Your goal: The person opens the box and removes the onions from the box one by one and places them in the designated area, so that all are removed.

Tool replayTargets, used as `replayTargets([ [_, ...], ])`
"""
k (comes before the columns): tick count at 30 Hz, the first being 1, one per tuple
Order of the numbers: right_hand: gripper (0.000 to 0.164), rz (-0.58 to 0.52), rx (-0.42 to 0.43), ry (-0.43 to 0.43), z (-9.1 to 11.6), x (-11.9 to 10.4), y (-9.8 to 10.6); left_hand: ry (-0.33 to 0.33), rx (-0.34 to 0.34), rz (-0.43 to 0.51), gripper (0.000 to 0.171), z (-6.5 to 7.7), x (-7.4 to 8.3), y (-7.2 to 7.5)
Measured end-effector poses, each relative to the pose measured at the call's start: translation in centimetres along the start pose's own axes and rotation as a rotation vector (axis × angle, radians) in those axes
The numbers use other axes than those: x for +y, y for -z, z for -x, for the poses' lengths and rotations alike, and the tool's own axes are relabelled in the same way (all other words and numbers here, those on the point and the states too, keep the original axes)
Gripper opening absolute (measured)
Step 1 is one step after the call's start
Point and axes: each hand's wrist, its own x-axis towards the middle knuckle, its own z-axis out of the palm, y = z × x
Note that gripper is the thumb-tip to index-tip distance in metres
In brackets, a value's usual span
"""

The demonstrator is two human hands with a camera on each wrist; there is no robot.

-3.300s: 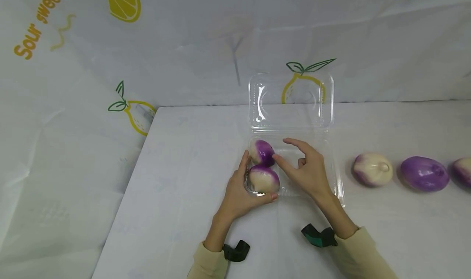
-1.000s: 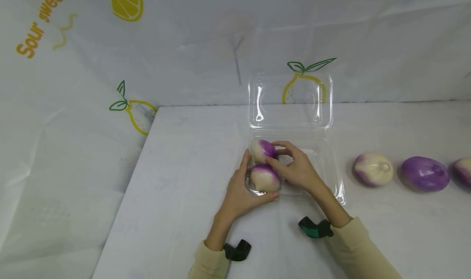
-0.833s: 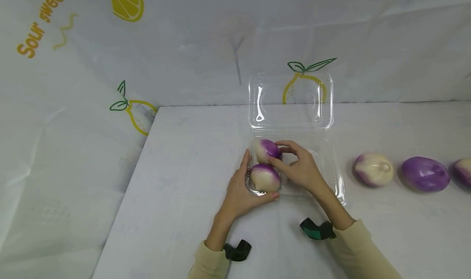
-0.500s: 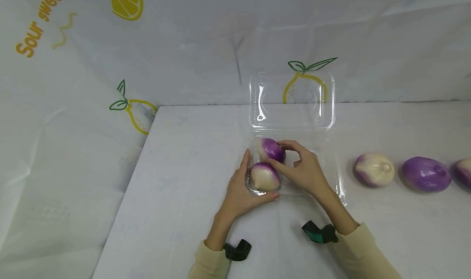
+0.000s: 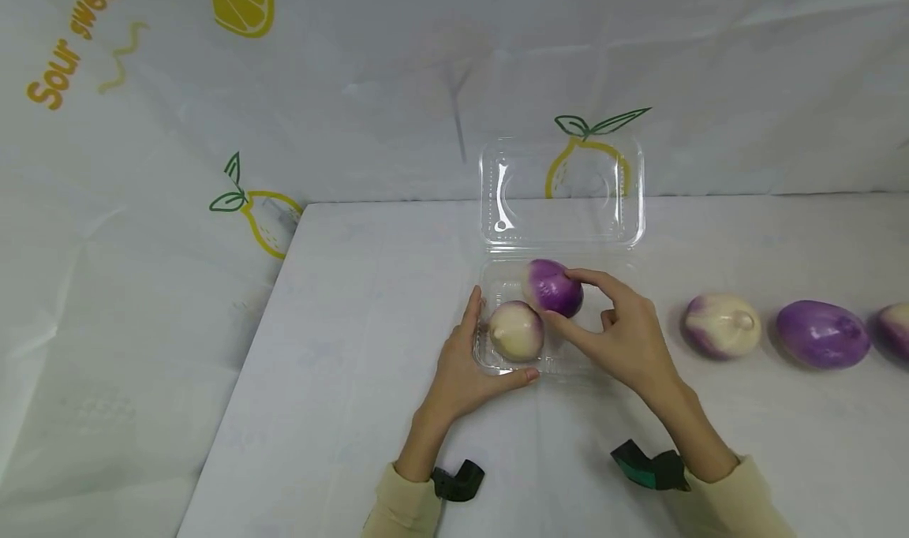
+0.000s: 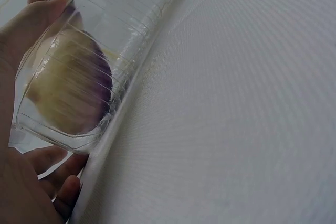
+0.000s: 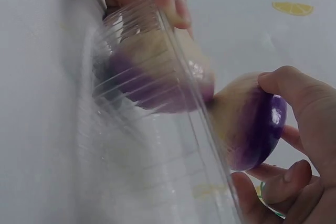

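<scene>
My right hand (image 5: pixel 628 333) pinches a purple-and-white turnip (image 5: pixel 553 287) between thumb and fingers. In the right wrist view this turnip (image 7: pixel 252 121) is lifted to about rim height of the clear plastic clamshell container (image 5: pixel 589 360). A second turnip (image 5: pixel 516 331), pale side up, sits in the container's front left part. My left hand (image 5: pixel 458 372) grips that left corner, thumb along the front rim and fingers at the left side. Seen from the left wrist, the seated turnip (image 6: pixel 73 82) shows through the ribbed wall. The container's lid (image 5: pixel 561 195) stands raised behind.
To the right, a pale turnip (image 5: pixel 720 326), a mostly purple one (image 5: pixel 821 334) and another (image 5: pixel 893 331) cut off by the frame lie in a row on the white table (image 5: pixel 355 325). A lemon-print cloth (image 5: pixel 369 88) hangs behind the table.
My right hand has taken hold of the rear turnip and carried it rightward and up. The front turnip has rolled, so its pale tip now shows. My left hand stays put.
</scene>
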Motion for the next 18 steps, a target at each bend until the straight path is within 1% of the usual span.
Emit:
replayTargets([
  [3,0.054,0.006,0.025,0.007,0.4,-0.1,0.6,0.004,0.003,-0.001,0.13,0.0,-0.1,0.0],
  [10,0.058,-0.021,0.045,0.011,1.2,-0.3,1.8,0.021,-0.003,0.0,0.13,0.0,0.0,0.0],
  [13,0.06,-0.012,0.074,0.018,1.6,-0.3,2.3,0.021,-0.002,0.001,0.13,0.0,0.0,0.1],
  [18,0.063,-0.012,0.091,0.004,2.4,-0.1,3.1,0.026,0.0,0.001,0.13,0.0,-0.1,0.0],
])
